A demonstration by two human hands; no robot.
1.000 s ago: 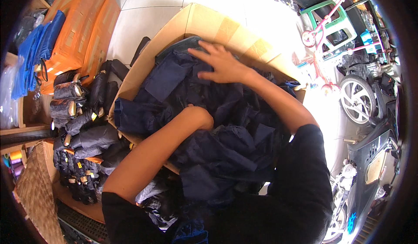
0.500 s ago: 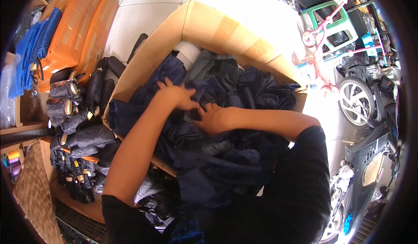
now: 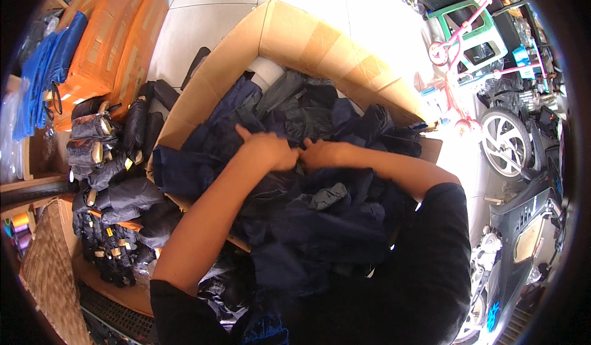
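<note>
An open cardboard box (image 3: 308, 34) holds a heap of dark navy and grey fabric (image 3: 345, 222), crumpled and spilling over its near side. My left hand (image 3: 268, 151) is over the middle of the heap, fingers curled down and one digit sticking out to the far left. My right hand (image 3: 323, 154) sits close beside it, its fingers bent inward. Both hands appear to pinch the dark cloth between them; the fingertips are partly hidden. A small grey bunched piece of cloth (image 3: 328, 196) lies just nearer than the hands. A white roll (image 3: 266, 71) shows in the box's far corner.
To the left are black wrapped bundles (image 3: 117, 200), large orange cartons (image 3: 101, 49) and blue bags (image 3: 58, 52). At the right stand a green stool (image 3: 477, 34), a pink scooter (image 3: 455, 92) and a motorcycle (image 3: 514, 222). White tile floor (image 3: 215, 6) lies beyond the box.
My left hand has moved right and slightly nearer, its spread fingers now curled. My right hand has shifted a little right and farther away. The cloth beneath has been rearranged.
</note>
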